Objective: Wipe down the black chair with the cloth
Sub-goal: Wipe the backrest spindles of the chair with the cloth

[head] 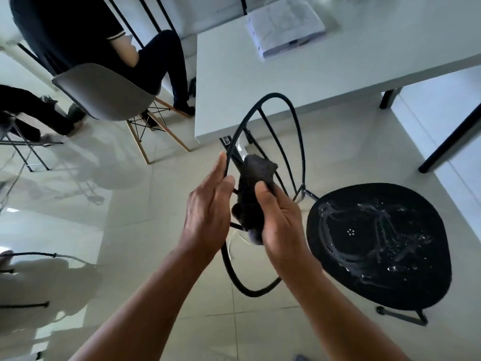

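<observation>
1. The black chair stands on the pale tiled floor, just beside a white table; its round seat lies to the right and its wire loop backrest rises in the middle of the view
2. The seat's surface shows shiny wet streaks and droplets, with a small ring of holes near its centre
3. The left hand holds the left side of the backrest's outer loop; the palm faces right, the fingers are fairly straight and close together along the wire, and the thumb points up beside it. Whether the fingers wrap round the wire I cannot tell
4. The right hand grips a dark grey cloth, bunched into a lump; the thumb presses on the front of it and the fingers curl round behind it, mostly hidden
5. The cloth sits between the two hands, against the thin inner bars of the backrest, its upper end sticking up above the thumb
6. On the table lies a stack of white papers near the far edge
7. At upper left a person in dark clothes sits on a grey shell chair with wooden legs, back to the camera
8. Another person's dark trouser leg shows at the left edge, over a thin metal chair frame
</observation>
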Tool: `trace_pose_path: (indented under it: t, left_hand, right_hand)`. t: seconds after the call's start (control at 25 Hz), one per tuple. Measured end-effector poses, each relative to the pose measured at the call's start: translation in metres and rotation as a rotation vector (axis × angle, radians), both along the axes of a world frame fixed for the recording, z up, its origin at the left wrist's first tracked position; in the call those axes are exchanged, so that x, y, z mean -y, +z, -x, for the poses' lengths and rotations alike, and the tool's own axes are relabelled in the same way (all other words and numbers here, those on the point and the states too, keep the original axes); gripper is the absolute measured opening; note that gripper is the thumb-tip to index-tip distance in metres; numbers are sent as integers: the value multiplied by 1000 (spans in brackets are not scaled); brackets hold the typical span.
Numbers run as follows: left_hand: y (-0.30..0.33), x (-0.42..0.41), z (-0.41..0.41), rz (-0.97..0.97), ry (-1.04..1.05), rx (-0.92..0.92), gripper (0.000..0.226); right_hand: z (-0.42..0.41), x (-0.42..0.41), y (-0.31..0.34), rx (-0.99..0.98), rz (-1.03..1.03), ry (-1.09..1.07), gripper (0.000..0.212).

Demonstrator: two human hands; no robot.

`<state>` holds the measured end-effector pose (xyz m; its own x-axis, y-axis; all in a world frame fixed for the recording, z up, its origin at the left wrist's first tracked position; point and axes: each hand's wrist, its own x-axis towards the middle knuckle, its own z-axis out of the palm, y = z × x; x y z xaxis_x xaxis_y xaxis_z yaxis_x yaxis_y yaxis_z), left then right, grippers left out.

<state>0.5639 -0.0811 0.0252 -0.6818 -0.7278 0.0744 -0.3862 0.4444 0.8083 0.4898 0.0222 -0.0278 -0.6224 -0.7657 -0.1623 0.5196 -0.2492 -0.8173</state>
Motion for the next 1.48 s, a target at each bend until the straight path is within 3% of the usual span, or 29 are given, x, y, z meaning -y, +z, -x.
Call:
trace_pose_path:
  t: [0.08,0.24,0.36,0.44,0.56,0.68,0.84,0.96,1.0,1.08,1.2,1.32,1.48]
  left_hand:
    - [4,8,12,-14,18,-56,58]
    - [9,12,37,10,-13,7,64]
    - [10,16,50,-12,-1,12,66]
    - [11,19,53,-43,9,-30,62]
    - [8,19,49,-80,29,-92,55]
    - [3,19,48,-59,76,-17,68]
    - [7,28,62,-3,59,107,69]
    - [15,33,81,126,-19,283,70]
    - [17,34,90,166,-50,334,72]
    - [20,42,107,228,-87,407,77]
    - [27,53,128,242,-132,448,74]
    - [29,57,135,220,-135,429,67]
    - [22,58,132,224,-106,546,97]
  right_hand:
    - [2,13,10,-62,-46,43,30]
    - [42,10,17,47,-320,-42,30]
    - [57,22,30,91,-75,-140,29]
    - [52,44,36,-86,11,-84,27]
    - [51,65,33,-421,-81,-57,24]
    - [76,71,22,-448,-118,-155,28]
    - [101,67,-1,-270,-243,-164,36]
    - [123,52,-17,230,-445,-294,24]
    - [136,50,-19,303,-450,-364,23]
    - [153,53,-8,171,-318,-411,22]
    - [147,82,16,-281,-59,-211,24]
    - [145,100,9,-767,-165,-118,37]
    - [167,105,-28,-841,-243,-178,48]
